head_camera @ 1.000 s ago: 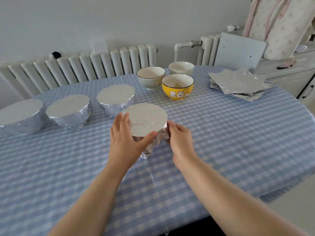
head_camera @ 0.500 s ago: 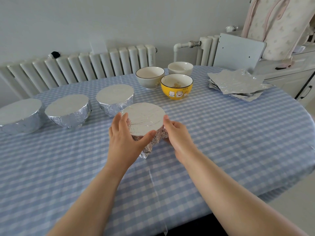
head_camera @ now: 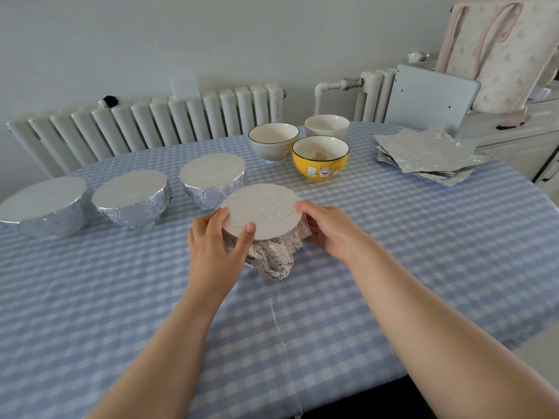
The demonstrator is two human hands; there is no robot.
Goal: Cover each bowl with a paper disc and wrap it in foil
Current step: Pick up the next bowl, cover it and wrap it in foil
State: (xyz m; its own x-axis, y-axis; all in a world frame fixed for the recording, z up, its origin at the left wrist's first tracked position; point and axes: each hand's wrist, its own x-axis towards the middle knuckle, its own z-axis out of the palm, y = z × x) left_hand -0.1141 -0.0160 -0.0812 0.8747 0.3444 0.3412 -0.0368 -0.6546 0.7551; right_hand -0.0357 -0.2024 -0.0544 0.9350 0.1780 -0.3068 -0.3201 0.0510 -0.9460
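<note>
A foil-wrapped bowl (head_camera: 266,219) with a flat foil top sits at the table's middle, loose crumpled foil hanging at its near side. My left hand (head_camera: 216,240) grips its left side, thumb up on the rim. My right hand (head_camera: 328,229) cups its right side, fingers curled round the foil wall. Three finished wrapped bowls stand in a row to the left: one (head_camera: 211,179), a second (head_camera: 131,199), a third (head_camera: 42,207). Behind are three uncovered bowls: yellow with cats (head_camera: 320,158), grey-white (head_camera: 273,142), white (head_camera: 326,127). A stack of foil sheets (head_camera: 429,155) lies at the back right.
The table carries a blue checked cloth (head_camera: 393,252). A white radiator (head_camera: 151,122) runs along the wall behind it. A grey chair back (head_camera: 429,101) and a white cabinet (head_camera: 514,137) stand at the right.
My right hand has slid round to the bowl's right side and cups it higher up. The bowl has turned slightly between my hands. The left hand keeps its grip.
</note>
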